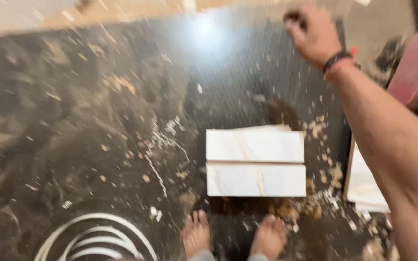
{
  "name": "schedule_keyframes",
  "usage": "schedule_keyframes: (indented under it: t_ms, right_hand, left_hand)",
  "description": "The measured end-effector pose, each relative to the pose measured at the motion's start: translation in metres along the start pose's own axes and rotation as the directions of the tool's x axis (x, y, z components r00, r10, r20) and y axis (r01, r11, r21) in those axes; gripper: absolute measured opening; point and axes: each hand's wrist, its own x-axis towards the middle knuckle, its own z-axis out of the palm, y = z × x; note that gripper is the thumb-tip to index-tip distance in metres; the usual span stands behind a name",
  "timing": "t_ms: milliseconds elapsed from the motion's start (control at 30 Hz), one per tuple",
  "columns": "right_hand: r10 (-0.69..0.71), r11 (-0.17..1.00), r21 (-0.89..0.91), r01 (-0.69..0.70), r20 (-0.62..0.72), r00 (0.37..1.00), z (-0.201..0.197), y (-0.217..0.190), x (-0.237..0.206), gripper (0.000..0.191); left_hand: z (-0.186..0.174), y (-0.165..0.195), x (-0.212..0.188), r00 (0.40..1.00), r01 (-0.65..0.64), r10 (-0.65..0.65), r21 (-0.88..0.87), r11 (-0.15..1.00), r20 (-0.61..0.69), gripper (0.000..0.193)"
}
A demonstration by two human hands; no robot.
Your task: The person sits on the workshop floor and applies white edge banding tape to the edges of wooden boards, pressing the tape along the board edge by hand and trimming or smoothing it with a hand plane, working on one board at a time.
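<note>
Two white rectangular marble-look tile pieces with faint tan veins (255, 163) lie flat on the floor, one above the other with a thin dark seam between them, long edges parallel, just ahead of the person's toes. They sit a little right of the middle of the view.

Nearest the camera, at the bottom edge, are the person's two bare feet (233, 236), standing side by side on the dark glossy speckled stone floor (73, 145), with grey trouser hems just showing below them. To the left of the feet lies a coil of white hose or cable (95, 237), its loops cut off by the bottom edge. On the far right a larger white slab with a pale wooden-looking edge (364, 183) lies partly hidden behind the person's forearm.

Around the tile pieces the floor is littered with tan and white crumbs of broken mortar and chips (322, 169), thickest to their right and near the right foot, with a thinner trail of white flecks running off to their left.

Farther out, the right hand (311, 33) is raised near the top of the view, well apart from the tile pieces, the fingers curled in together; the blur hides whether anything is inside them. A dark band with a red bit sits on its wrist (337, 60). The left hand is out of sight. Beyond the hand, a bright light reflection shines on the floor, and a pale tan strip runs along the top edge.
</note>
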Motion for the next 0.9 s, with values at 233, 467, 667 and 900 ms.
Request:
schedule_keyframes:
  t_ms: [233, 467, 667, 900]
  right_hand:
    - [0.113, 0.991, -0.092, -0.096, 0.195, 0.974, -0.027, -0.089, -0.047, 0.034]
    - [-0.146, 0.988, 0.119, 0.098, 0.514, 0.845, 0.092, -0.072, -0.139, 0.035]
    - [0.039, 0.902, -0.27, 0.338, 0.828, 0.559, 0.17, -0.11, -0.183, 0.038]
    - [0.085, 0.891, -0.293, 0.346, 0.858, 0.507, 0.181, -0.137, -0.167, 0.039]
  left_hand:
    - [-0.088, -0.043, -0.046, 0.958, -0.259, 0.288, -0.502, 0.825, -0.021, 0.035]
    - [-0.107, -0.124, -0.183, 0.631, -0.586, 0.547, -0.8, -0.13, -0.551, 0.031]
    - [-0.103, -0.183, -0.166, 0.548, -0.791, 0.245, -0.591, -0.157, -0.8, 0.028]
    - [0.122, -0.283, -0.118, 0.882, 0.13, -0.274, -0.363, 0.923, -0.383, 0.074]
